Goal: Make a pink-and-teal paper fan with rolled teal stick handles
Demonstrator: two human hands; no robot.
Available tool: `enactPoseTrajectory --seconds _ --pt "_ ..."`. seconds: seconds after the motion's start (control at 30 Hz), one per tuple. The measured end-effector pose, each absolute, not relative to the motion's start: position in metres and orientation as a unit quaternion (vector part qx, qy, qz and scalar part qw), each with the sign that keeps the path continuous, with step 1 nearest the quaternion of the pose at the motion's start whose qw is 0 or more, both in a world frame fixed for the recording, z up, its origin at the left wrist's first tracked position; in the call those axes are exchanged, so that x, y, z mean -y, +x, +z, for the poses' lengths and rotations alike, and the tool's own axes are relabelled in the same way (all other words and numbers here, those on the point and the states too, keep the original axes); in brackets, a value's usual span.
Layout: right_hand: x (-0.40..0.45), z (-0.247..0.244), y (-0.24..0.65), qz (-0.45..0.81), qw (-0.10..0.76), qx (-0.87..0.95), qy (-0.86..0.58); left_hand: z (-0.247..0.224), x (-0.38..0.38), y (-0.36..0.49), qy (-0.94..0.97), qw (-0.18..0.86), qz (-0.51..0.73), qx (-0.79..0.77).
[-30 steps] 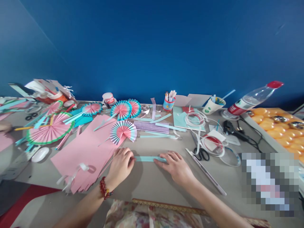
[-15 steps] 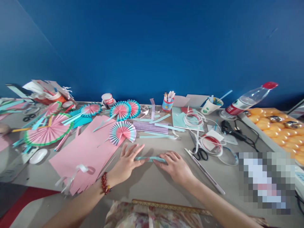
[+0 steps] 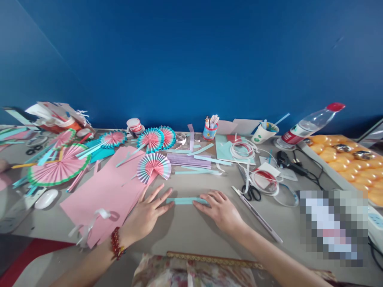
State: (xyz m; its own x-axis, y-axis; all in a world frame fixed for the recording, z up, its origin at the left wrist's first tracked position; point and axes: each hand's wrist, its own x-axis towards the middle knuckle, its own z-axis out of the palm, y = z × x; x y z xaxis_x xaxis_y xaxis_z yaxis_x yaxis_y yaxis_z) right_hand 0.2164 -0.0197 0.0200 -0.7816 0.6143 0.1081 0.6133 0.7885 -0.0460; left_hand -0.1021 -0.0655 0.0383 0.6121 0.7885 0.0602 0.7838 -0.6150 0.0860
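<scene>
A light blue folded paper strip lies flat on the grey table between my hands. My left hand, with a red beaded bracelet at the wrist, has its fingers spread, the thumb tip at the strip's left end. Over the strip's right end rests my right hand, fingers slightly apart and thumb on the paper. Beside my left hand are pink sheets and a pleated paper fan.
Right of my right hand lie a pink cutter, black scissors and coiled white strips. Farther back stand a pen holder, a paper cup and a bottle. Another person's hand shows at far left.
My left hand has moved left and toward me, fingers wider apart, uncovering the strip's left part. My right hand has stayed nearly still on the right end. The view has shifted slightly.
</scene>
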Motion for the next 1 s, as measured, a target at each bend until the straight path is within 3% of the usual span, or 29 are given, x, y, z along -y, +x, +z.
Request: enactPoseTrajectory --seconds 0.27,0.47,0.67,1.0 --pt "0.018 0.017 0.218 0.02 0.019 0.947 -0.32 0.032 0.076 -0.115 0.895 0.01 0.083 -0.438" --pt "0.017 0.02 0.215 0.025 0.029 0.945 -0.324 0.043 0.075 -0.102 0.887 0.011 0.177 -0.426" --pt "0.019 0.019 0.212 0.017 0.038 0.945 -0.325 0.036 0.057 -0.056 0.936 0.063 0.061 -0.34" --pt "0.045 0.015 0.211 -0.004 0.093 0.898 -0.431 0.022 0.056 -0.058 0.936 0.084 0.063 -0.335"
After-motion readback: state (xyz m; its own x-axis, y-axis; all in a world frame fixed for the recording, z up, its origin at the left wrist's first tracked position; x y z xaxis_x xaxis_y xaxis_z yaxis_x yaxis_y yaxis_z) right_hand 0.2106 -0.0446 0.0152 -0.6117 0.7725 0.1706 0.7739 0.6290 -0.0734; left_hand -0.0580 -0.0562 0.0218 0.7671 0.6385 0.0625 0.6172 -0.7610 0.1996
